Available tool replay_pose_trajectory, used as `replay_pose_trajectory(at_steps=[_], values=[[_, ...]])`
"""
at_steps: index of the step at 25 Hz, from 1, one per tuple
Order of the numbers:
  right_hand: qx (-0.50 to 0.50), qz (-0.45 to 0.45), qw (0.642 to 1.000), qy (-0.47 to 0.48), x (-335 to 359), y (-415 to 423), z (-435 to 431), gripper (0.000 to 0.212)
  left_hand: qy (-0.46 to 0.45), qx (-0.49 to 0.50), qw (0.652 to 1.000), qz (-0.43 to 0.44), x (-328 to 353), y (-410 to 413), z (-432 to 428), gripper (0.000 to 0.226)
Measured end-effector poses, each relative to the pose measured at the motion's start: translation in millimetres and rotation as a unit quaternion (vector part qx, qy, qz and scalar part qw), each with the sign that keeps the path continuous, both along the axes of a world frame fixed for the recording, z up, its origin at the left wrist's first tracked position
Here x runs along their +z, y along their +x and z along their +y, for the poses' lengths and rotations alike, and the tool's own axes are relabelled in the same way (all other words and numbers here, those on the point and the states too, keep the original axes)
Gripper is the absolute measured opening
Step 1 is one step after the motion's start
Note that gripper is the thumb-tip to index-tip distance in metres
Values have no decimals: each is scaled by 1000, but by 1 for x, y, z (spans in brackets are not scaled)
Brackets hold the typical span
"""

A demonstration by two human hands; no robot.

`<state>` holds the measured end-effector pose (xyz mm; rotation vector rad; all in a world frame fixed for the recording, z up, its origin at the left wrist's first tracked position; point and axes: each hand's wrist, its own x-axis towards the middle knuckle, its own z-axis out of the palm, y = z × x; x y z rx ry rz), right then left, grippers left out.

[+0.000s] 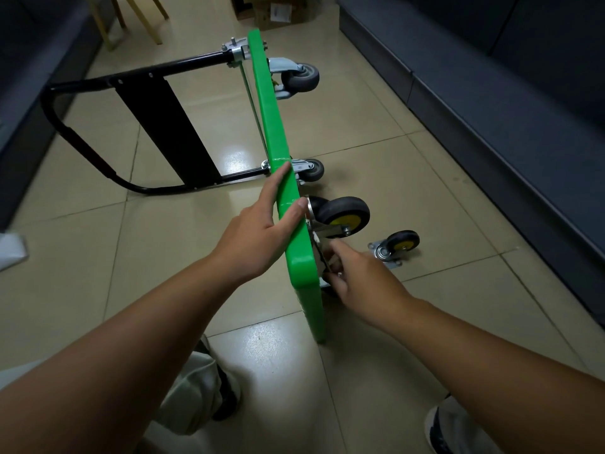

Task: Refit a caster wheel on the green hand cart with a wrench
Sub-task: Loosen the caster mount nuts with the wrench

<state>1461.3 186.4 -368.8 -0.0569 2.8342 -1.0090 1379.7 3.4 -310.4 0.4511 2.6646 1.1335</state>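
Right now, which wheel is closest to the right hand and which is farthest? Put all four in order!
1. The fitted yellow-hub caster, on the green cart right by the right hand, whose fingers reach its mount.
2. The loose yellow-hub caster, on the floor to the right.
3. The small grey wheel, further along the cart.
4. The big grey wheel, at the cart's far end.

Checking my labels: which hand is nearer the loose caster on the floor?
Right. The right hand is at the underside of the green deck, close to the loose caster; the left hand rests on the deck's top edge, farther off.
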Motion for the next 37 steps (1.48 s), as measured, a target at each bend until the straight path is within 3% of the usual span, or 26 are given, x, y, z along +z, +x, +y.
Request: replay_pose_trajectory(at_steps=[2, 4, 7, 10, 13, 20, 22, 27, 30, 34, 37], values=[[0, -85, 993, 78, 2, 13, 17, 21, 2, 1, 1000, -1, 1, 0, 1, 71], [-38, -162, 983, 82, 11, 23, 29, 21, 0, 4, 1000, 0, 2, 1, 2, 69], [-127, -157, 975, -91, 41, 20, 20, 18, -7, 13, 1000, 5, 2, 3, 2, 67], [-192, -139, 927, -289, 80, 5, -2, 11, -11, 17, 1000, 7, 1, 3, 2, 66], [-189, -162, 913, -324, 102, 0, -13, 22, -10, 16, 1000, 3, 2, 3, 1, 66], [-107, -222, 897, -367, 101, -9, -6, 21, -11, 16, 1000, 7, 2, 4, 2, 67], [-81, -203, 913, -345, 88, -5, -5, 19, -13, 14, 1000, 8, 1, 4, 1, 67], [-4, -121, 983, -137, 54, -5, -3, 20, -10, 9, 1000, 7, 2, 4, 2, 68], [5, -68, 995, -74, 41, -12, -8, 21, -9, 6, 1000, 3, 2, 4, 0, 68], [-11, -20, 998, -61, 21, -15, -14, 23, -1, 2, 1000, 4, 1, 2, -1, 68], [9, -68, 997, 28, 8, 1, -1, 18, 3, 1, 1000, -3, 3, 2, 1, 70]])
